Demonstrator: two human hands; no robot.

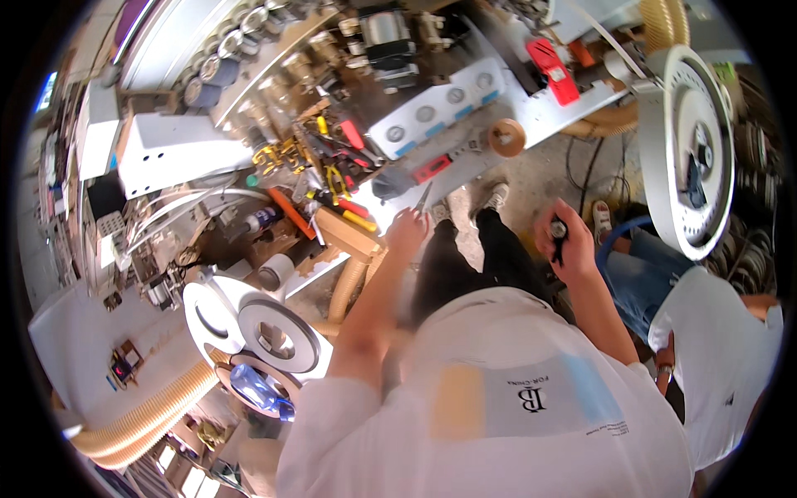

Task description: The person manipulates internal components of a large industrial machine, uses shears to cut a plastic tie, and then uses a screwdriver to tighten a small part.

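Note:
My left hand (405,232) is over the near edge of the workbench, closed around a thin, pointed metal tool (425,197) whose tip points away from me. Its exact kind is too blurred to name. My right hand (574,245), away from the bench, has its fingers curled around a small black object with a round, shiny end (558,234). Beyond the left hand lie a red-bodied tool (432,169) and a dark grey cloth-like lump (393,183) on the bench. Pliers with yellow handles (336,181) and other hand tools crowd the bench to the left.
A white panel with round knobs (425,114) fronts the bench. A brown round piece (506,138) and a red device (552,70) sit farther right. A large white wheel-shaped machine (664,158) stands at right, near a seated person (706,357). White round housings (278,332) stand at left.

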